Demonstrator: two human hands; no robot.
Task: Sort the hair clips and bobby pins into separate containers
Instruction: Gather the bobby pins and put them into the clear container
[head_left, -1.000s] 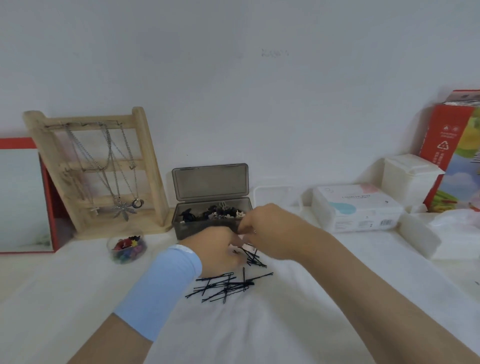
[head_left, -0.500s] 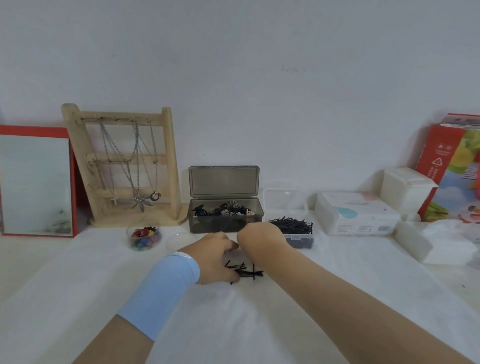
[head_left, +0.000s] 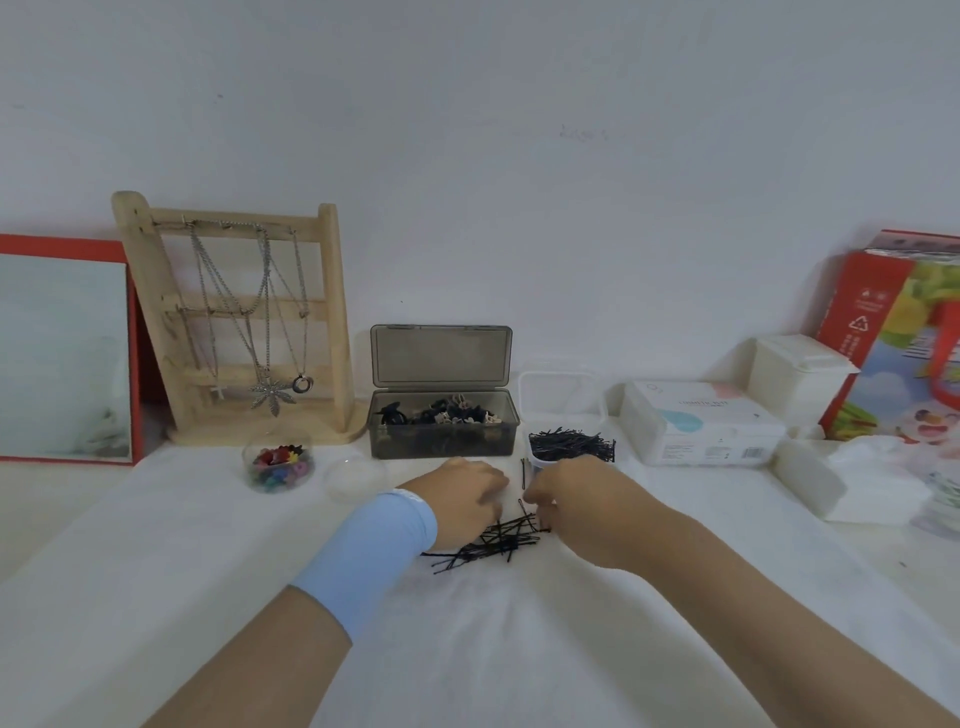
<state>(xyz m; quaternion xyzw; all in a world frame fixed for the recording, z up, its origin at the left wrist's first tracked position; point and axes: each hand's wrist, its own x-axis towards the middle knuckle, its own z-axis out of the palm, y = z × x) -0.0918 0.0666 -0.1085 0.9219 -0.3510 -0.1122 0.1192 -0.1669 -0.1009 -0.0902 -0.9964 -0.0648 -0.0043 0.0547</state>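
A loose pile of black bobby pins (head_left: 491, 543) lies on the white cloth in the middle. My left hand (head_left: 460, 499), with a blue band on the wrist, lies over the pile's left side with fingers curled down; its fingertips are hidden. My right hand (head_left: 576, 501) is just to the right and pinches a bobby pin at the pile's top edge. Behind stands an open grey box (head_left: 441, 441) with dark and beige hair clips. To its right, a clear tub (head_left: 569, 452) is heaped with bobby pins.
A small clear bowl of coloured clips (head_left: 279, 464) and a clear lid (head_left: 356, 475) sit to the left. A wooden necklace stand (head_left: 234, 332) and red-framed mirror (head_left: 62, 353) stand at back left. White boxes (head_left: 701, 431), tissues (head_left: 878, 478) and a red carton (head_left: 893, 338) fill the right.
My hands have drawn slightly apart and come nearer, so more of the pin pile shows below them. The view has shifted a little.
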